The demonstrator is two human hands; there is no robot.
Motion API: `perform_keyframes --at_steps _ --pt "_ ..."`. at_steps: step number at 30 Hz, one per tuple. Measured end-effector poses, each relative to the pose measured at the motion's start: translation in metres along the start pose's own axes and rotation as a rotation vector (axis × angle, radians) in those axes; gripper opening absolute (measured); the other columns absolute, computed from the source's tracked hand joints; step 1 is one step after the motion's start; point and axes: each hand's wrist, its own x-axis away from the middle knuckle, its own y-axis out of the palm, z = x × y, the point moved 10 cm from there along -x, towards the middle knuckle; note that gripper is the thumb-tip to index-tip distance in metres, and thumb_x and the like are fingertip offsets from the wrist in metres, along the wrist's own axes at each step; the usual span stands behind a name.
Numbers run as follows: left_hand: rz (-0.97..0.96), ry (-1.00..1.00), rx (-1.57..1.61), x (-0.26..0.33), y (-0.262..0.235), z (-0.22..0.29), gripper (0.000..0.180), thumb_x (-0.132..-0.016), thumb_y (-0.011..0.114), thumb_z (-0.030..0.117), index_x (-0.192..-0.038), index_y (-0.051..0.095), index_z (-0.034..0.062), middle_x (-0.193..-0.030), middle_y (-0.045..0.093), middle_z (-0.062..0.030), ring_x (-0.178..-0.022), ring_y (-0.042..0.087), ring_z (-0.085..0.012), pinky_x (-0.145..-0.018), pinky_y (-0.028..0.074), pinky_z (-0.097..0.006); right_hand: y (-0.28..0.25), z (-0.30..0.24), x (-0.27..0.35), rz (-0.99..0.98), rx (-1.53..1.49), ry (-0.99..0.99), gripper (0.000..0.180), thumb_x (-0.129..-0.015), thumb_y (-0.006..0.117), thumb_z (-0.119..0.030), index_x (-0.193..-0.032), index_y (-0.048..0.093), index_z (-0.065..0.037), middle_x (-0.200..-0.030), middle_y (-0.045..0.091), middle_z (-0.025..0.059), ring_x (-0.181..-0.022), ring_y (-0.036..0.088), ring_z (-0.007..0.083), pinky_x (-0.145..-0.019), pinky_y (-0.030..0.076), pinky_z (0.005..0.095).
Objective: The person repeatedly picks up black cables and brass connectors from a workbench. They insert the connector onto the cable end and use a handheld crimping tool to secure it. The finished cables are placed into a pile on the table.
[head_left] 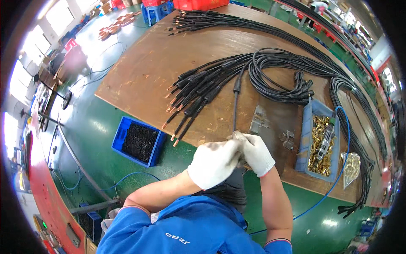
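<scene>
One black cable (235, 112) runs down from the bundle to the table's near edge, where both white-gloved hands meet around its end. My left hand (215, 164) is closed, its fingertips pressed against the right. My right hand (256, 155) is closed at the same spot, thumb and fingers pinching the cable. The end itself is hidden between the gloves. Just beyond, a fan of black cables (211, 82) lies with bare copper tips toward me, and black sleeves sit near those ends. Their coiled part (270, 80) rests farther right.
On the brown table (139, 72), a pale blue bin (304, 146) of brass fittings (318, 163) has a power driver (325, 144) with a blue hose on top. Beside it is a clear bag (351, 169). A blue crate (119, 136) of small black parts stands left, below the tabletop.
</scene>
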Motion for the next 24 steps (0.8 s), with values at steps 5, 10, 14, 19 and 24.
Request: perform_keyframes --at_steps 5,10,14,19,24 --pt "-0.174 0.232 0.062 0.001 0.004 0.030 0.032 -0.087 0.076 0.017 -0.116 0.069 0.0081 -0.092 0.073 -0.0150 -0.085 0.074 -0.0367 -0.073 0.058 -0.048 -0.001 -0.009 0.002 -0.049 -0.103 -0.125 0.027 -0.105 0.064 -0.023 -0.105 0.075 0.001 -0.095 0.076 0.0071 -0.084 0.069 0.0121 -0.073 0.054 0.0276" --pt "-0.120 0.603 -0.016 -0.041 -0.014 0.030 0.051 -0.077 0.071 0.015 -0.127 0.066 0.0040 -0.125 0.071 -0.0173 -0.122 0.067 -0.0376 -0.107 0.054 -0.049 -0.017 -0.019 0.017 0.002 0.043 -0.290 0.021 -0.102 0.065 -0.018 -0.109 0.074 0.000 -0.088 0.071 0.0021 -0.074 0.061 0.0097 -0.067 0.048 0.0283" --pt "-0.259 0.786 0.063 -0.058 0.012 0.011 0.050 -0.079 0.074 0.015 -0.127 0.066 0.0034 -0.118 0.071 -0.0165 -0.119 0.067 -0.0369 -0.116 0.048 -0.050 -0.025 -0.035 0.027 0.024 0.107 -0.221 0.025 -0.102 0.065 -0.023 -0.107 0.071 0.000 -0.090 0.068 0.0018 -0.078 0.060 0.0118 -0.069 0.048 0.0309" --pt "-0.347 0.892 0.176 -0.074 0.038 -0.003 0.041 -0.080 0.078 0.011 -0.119 0.068 0.0048 -0.097 0.069 -0.0139 -0.097 0.069 -0.0372 -0.097 0.056 -0.048 -0.027 -0.023 0.033 0.074 0.004 -0.095 0.023 -0.105 0.063 -0.023 -0.103 0.069 -0.001 -0.071 0.055 -0.0036 -0.057 0.044 0.0057 -0.051 0.032 0.0261" --pt "-0.468 0.804 0.040 -0.083 0.067 -0.016 0.027 -0.083 0.074 0.021 -0.109 0.071 0.0132 -0.091 0.070 -0.0095 -0.093 0.071 -0.0355 -0.084 0.058 -0.048 -0.045 -0.024 0.044 0.227 0.148 -0.070 0.024 -0.104 0.066 -0.020 -0.105 0.073 0.003 -0.075 0.066 0.0022 -0.063 0.057 0.0089 -0.055 0.043 0.0275"
